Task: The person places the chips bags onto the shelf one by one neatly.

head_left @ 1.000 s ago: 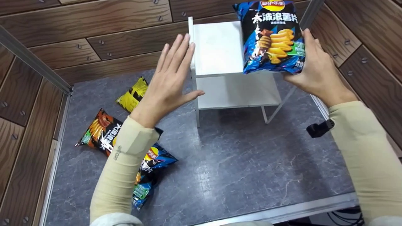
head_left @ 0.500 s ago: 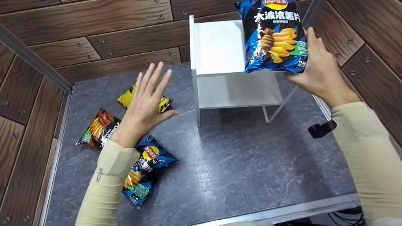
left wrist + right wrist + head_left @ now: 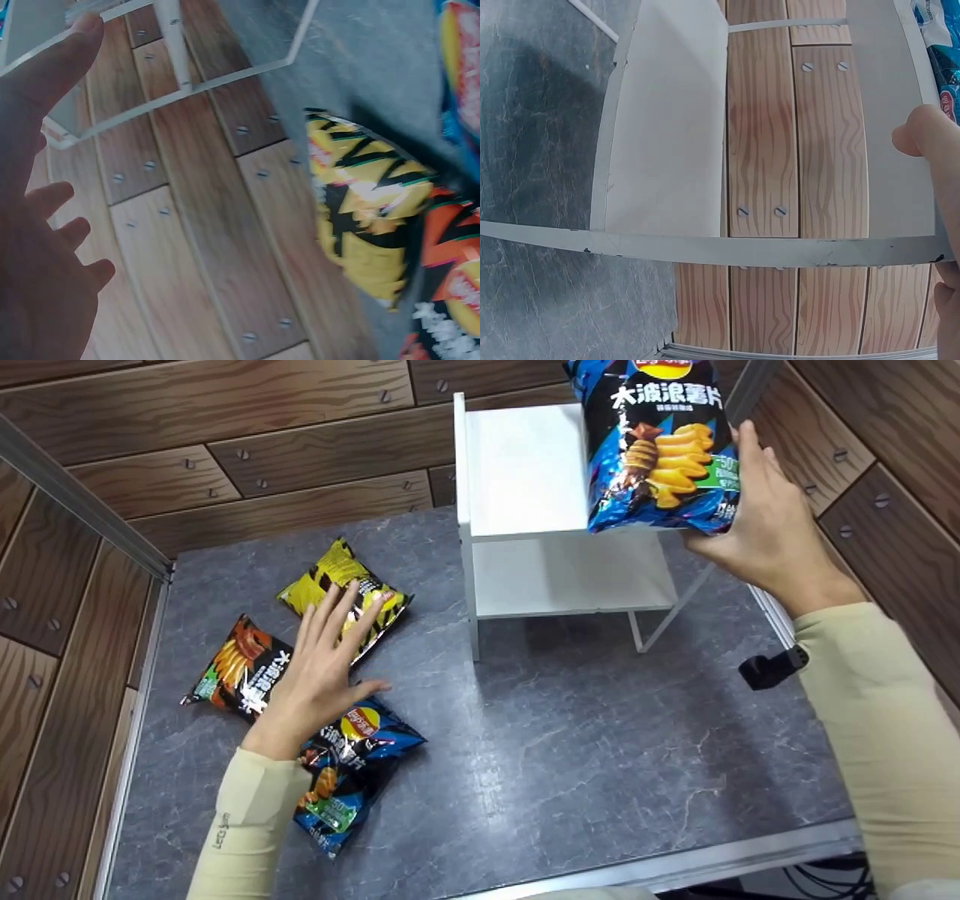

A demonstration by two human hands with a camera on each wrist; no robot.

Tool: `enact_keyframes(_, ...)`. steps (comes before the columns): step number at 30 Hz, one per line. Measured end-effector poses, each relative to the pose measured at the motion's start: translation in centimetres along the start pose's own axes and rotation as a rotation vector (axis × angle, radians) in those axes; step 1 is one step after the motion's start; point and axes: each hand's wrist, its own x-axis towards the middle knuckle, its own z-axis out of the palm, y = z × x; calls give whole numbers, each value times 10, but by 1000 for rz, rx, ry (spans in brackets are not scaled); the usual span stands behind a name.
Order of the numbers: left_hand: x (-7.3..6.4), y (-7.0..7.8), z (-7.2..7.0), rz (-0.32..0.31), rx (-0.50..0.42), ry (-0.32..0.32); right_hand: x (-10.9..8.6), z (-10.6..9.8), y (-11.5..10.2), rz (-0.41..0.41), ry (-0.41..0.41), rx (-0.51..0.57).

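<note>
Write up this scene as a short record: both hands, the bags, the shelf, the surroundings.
Left hand: fingers spread, holding nothing, over the loose bags
Right hand: holds a blue chip bag at its edge
Loose bags: yellow bag, orange bag, second blue bag
Shelf: white shelf, two levels
Held bag resting on shelf: cannot tell
Surface: grey marbled floor
Walls: wood-patterned panels

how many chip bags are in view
4: blue-black foil bag at the right hand; yellow-black bag, orange-black bag, second blue-black bag on the grey floor. Others may be hidden.
</note>
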Motion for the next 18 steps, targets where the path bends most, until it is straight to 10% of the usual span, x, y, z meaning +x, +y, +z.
enact_keyframes(18, -94, -50, 53, -473, -104, -374, -2, -2, -1, 23, -35, -11)
